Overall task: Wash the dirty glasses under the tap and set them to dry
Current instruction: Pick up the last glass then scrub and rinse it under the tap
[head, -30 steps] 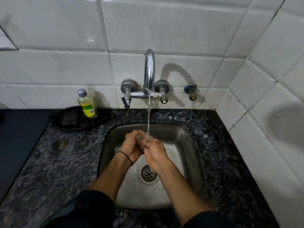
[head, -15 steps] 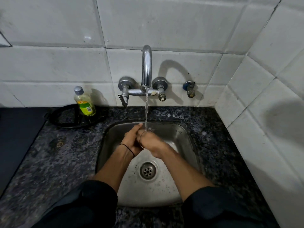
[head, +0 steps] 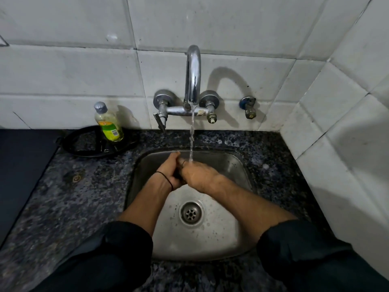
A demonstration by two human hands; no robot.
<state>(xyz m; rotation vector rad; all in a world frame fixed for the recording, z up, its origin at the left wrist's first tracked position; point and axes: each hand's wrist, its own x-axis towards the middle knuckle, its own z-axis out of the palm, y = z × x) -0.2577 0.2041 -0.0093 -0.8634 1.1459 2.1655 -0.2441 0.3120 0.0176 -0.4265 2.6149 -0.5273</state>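
We note glass (head: 182,164) mid-rinse under tap (head: 192,81) stream, over sink (head: 232,165). Left hand (head: 169,171) fingers curl round it; right hand (head: 201,175) covers it, its fingers hidden. We judge washing underway, drying step left.

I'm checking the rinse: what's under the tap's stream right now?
The stream lands where the left hand and right hand clasp together above the sink. Only a sliver of glass shows; fingers cover the rest.

Head-worn wide-angle view; down, close over sink (head: 210,239), facing tap (head: 193,81)
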